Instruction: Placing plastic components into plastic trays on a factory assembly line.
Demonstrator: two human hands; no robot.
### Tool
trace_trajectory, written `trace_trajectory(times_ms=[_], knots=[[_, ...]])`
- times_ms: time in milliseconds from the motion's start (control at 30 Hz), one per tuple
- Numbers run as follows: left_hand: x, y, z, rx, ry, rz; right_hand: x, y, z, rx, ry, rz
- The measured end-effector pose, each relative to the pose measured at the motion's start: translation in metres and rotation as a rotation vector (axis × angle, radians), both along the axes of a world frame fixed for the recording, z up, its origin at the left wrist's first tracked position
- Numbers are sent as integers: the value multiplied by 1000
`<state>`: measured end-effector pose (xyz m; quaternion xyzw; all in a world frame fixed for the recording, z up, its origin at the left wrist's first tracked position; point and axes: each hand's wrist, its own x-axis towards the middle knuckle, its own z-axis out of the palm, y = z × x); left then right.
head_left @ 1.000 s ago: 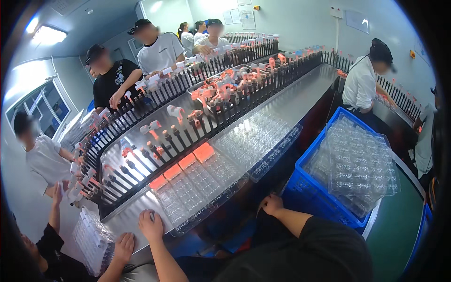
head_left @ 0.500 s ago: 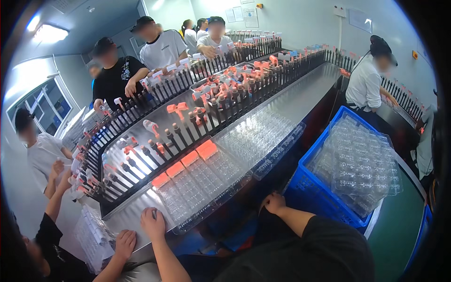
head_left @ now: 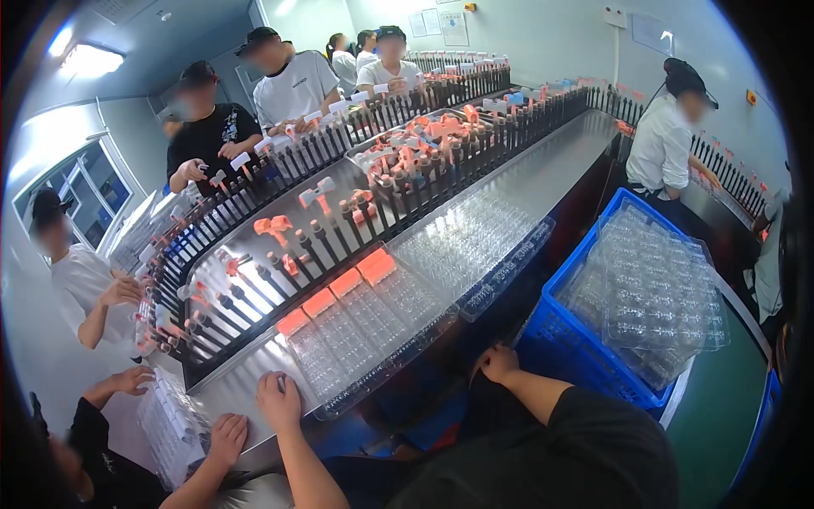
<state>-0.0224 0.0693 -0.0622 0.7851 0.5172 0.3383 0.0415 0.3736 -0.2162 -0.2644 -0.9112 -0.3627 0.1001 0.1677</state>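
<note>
My left hand rests on the near edge of the metal table, fingers lying apart with nothing in them. Just right of it lie several clear plastic trays with moulded pockets. A coral-pink piece sits at the far end of the nearest trays. Lower, over dark cloth, my right hand is loosely curled, and nothing shows in it. A blue crate stands to its right, heaped with clear trays.
A rack of black pegs carrying coral and white parts runs along the table. Beside my left hand lies a co-worker's hand; their other hand is over white packaging. More people work across the table and at the right.
The parts on the pegs have shifted along the line. The left co-worker's far hand has come down from the pegs to the packaging. Both my hands stay in place.
</note>
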Motion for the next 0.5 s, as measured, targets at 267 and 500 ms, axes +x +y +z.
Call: trace_trajectory(times_ms=[267,500], knots=[[2,-1,1,24,10,12,1,0,3,-40,35,8],[3,1,0,23,-4,6,5,2,-3,-39,31,-1]])
